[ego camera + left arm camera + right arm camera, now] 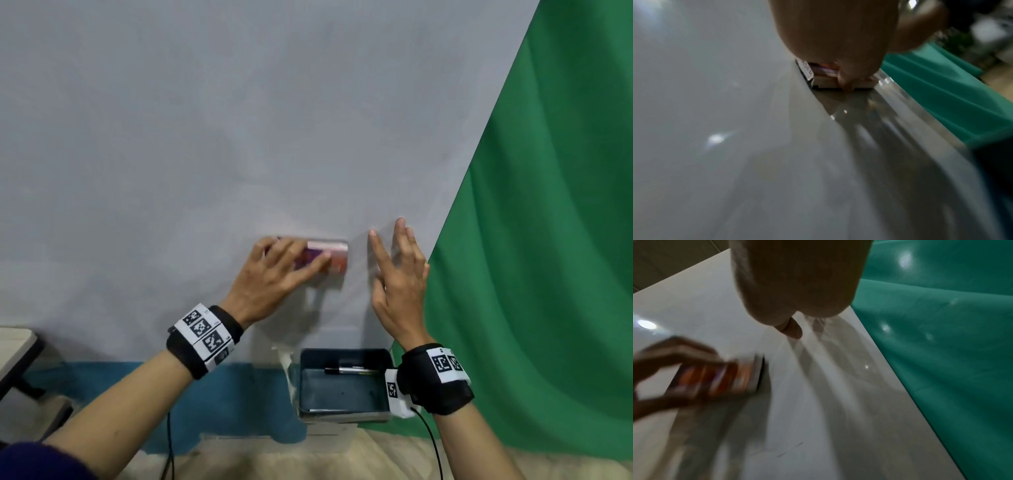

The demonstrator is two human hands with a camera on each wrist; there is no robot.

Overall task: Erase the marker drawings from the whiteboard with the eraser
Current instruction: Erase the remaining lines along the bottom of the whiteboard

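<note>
The whiteboard fills most of the head view and looks blank there. My left hand grips the eraser, a block with a purple, orange and pink label, and presses it flat on the board. In the left wrist view the eraser sits under my fingers, dark felt side against the whiteboard. My right hand rests with straight fingers on the board just right of the eraser. In the right wrist view the eraser is blurred, and faint thin marker traces show on the whiteboard.
A dark grey tray hangs below the board with a black marker lying in it. A green cloth hangs along the board's right edge. A blue wall band runs below, and a table corner shows at far left.
</note>
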